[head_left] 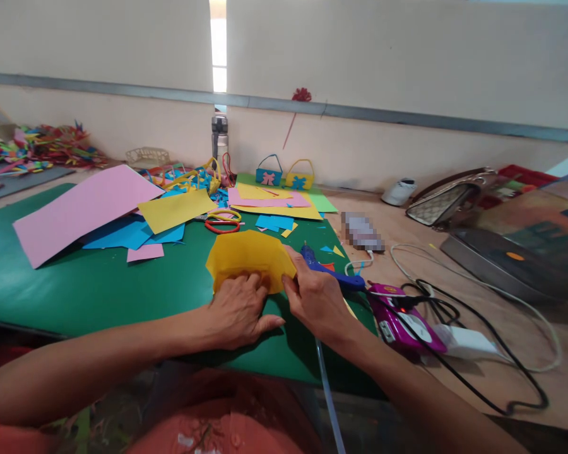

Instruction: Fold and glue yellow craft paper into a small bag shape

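Both hands at a yellow piece (247,248) on the near part of a green mat (180,293), itself laid over the counter (377,217). The left hand (239,312), thumb spread, presses bent fingers against the near side, probably to flatten or steady it; the right hand (316,299) pinches the right edge between thumb and fingers, probably to keep it from slipping. The piece is thin, matt and sheet-like, its rear part raised in a shallow curve with angular corners. The blue glue gun (329,269) lies beside the right hand, presumably for easy reach, near the glossy magenta power strip (402,321). Smooth flat sheets, including a large pink one (85,211), lie beyond with the loop-handled scissors (223,225), apparently set back to free the working area.
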`<state>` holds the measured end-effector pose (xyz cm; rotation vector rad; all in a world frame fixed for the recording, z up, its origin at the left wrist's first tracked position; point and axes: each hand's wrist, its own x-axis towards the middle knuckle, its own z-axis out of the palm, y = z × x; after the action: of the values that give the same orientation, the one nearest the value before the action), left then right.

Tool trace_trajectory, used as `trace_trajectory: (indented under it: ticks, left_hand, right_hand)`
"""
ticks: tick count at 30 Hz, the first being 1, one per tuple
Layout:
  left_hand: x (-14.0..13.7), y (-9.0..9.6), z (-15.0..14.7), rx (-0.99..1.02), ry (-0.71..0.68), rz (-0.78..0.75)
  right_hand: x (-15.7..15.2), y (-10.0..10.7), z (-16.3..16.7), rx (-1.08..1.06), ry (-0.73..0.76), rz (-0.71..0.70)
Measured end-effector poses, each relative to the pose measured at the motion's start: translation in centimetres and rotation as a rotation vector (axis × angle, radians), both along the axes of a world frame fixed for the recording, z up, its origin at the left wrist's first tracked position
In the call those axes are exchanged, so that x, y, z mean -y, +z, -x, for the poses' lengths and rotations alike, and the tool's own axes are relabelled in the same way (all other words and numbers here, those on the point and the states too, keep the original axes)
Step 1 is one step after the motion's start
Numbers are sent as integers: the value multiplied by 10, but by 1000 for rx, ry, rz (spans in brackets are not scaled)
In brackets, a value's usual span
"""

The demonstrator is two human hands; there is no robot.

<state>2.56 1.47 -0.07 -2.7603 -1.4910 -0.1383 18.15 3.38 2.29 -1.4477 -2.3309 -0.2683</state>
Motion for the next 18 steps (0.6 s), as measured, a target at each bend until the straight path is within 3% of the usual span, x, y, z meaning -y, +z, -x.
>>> trace_trajectory:
  ticks: [18]
  left_hand:
    - [16,3,6,-22,-60,-41]
  right_hand:
    - [0,-1,0,2,-9,18]
